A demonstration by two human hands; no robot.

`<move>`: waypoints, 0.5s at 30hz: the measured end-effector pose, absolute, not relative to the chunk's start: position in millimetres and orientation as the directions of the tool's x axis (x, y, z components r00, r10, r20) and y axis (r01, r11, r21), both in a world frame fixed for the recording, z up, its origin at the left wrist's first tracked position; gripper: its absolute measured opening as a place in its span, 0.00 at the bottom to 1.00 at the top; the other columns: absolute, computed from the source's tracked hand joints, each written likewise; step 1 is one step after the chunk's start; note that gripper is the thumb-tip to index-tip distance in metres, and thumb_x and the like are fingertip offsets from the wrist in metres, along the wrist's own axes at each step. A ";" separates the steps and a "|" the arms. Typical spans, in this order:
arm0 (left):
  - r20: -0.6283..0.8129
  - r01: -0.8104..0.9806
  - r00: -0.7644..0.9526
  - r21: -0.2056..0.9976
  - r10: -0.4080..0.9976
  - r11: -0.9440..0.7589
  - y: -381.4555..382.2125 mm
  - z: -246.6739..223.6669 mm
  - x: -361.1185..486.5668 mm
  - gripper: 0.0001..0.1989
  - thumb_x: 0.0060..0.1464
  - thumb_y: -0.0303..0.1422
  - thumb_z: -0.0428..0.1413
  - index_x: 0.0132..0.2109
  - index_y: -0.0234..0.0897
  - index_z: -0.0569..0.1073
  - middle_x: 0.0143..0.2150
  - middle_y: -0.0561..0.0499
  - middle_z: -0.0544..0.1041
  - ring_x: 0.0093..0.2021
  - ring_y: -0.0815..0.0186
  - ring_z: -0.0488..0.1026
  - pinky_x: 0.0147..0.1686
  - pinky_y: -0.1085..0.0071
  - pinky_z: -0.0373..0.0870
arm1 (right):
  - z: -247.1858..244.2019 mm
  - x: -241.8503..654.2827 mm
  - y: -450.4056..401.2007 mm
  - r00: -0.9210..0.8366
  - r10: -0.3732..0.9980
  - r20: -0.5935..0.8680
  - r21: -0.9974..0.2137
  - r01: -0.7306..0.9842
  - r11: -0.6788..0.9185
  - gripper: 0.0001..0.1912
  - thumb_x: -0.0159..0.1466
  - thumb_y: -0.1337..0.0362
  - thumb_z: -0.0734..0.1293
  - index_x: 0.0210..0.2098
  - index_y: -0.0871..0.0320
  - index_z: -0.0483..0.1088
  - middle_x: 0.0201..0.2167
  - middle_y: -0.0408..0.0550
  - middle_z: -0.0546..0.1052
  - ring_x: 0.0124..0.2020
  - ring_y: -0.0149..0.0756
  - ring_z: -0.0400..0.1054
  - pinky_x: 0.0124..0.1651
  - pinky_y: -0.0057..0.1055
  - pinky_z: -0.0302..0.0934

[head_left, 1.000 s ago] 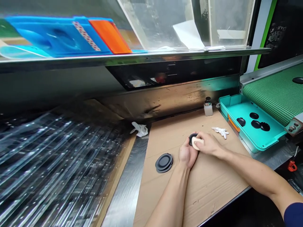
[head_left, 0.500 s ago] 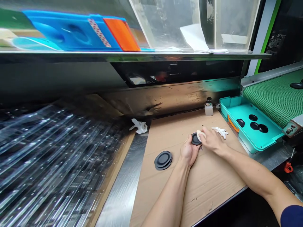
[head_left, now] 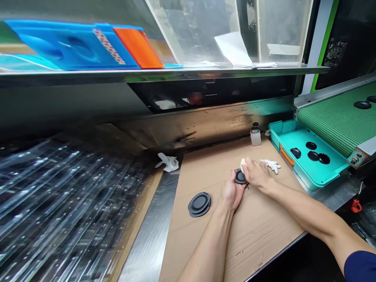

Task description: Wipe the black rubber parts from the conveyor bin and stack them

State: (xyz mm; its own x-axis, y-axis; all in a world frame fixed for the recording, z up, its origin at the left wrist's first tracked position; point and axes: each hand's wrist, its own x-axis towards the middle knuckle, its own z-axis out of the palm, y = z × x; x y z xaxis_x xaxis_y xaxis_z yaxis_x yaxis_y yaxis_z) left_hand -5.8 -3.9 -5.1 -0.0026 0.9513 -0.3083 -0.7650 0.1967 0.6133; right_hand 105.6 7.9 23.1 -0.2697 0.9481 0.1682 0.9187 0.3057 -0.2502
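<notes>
My left hand (head_left: 232, 192) grips a round black plastic disc (head_left: 240, 177) by its edge, just above the cardboard sheet (head_left: 205, 243). Against the disc's upper right side, my right hand (head_left: 255, 174) pinches a small cream-white pad (head_left: 243, 163), its exact kind hard to make out. Part of the disc is covered by my fingers. To the left, more black discs (head_left: 199, 203) lie stacked on the cardboard. A crumpled white glove (head_left: 270, 165) rests beyond my right hand.
A teal tray (head_left: 329, 181) on the right holds several black discs, below a green conveyor belt (head_left: 337, 113) carrying others. At the back stands a small dispenser bottle (head_left: 255, 137). Clear plastic trays (head_left: 73, 203) fill the left side. Another white glove (head_left: 168, 161) lies near them. A metal shelf (head_left: 188, 72) crosses above.
The whole view has shifted slightly, so things sit a little further left. My right hand and the pad have moved to the disc's upper edge; my left hand keeps holding the disc.
</notes>
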 end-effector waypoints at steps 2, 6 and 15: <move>-0.305 -0.771 -0.005 0.607 0.952 0.190 -3.8 -6.0 -5.7 0.20 0.73 0.33 0.43 0.53 0.30 0.78 0.46 0.41 0.84 0.49 0.62 0.81 0.56 0.63 0.75 | 24.9 105.4 7.1 -0.302 0.941 0.155 -0.271 0.903 0.334 0.16 0.76 0.53 0.53 0.53 0.54 0.63 0.47 0.51 0.81 0.44 0.45 0.76 0.41 0.34 0.62; -0.307 -0.772 -0.014 0.608 0.952 0.184 -3.5 -7.6 -6.0 0.20 0.72 0.32 0.42 0.53 0.28 0.78 0.45 0.40 0.84 0.47 0.62 0.81 0.56 0.63 0.76 | 24.8 102.2 3.2 -0.230 0.966 0.118 -0.289 0.923 0.255 0.16 0.75 0.54 0.52 0.54 0.55 0.63 0.45 0.54 0.81 0.43 0.47 0.77 0.41 0.36 0.63; -0.296 -0.766 -0.017 0.618 0.955 0.178 -5.1 -1.8 -19.7 0.19 0.72 0.34 0.44 0.51 0.30 0.77 0.51 0.37 0.81 0.51 0.56 0.80 0.52 0.57 0.78 | 20.4 128.1 19.2 -0.150 0.972 0.181 -0.348 0.914 0.206 0.16 0.76 0.53 0.54 0.54 0.54 0.64 0.47 0.52 0.81 0.44 0.44 0.77 0.42 0.33 0.60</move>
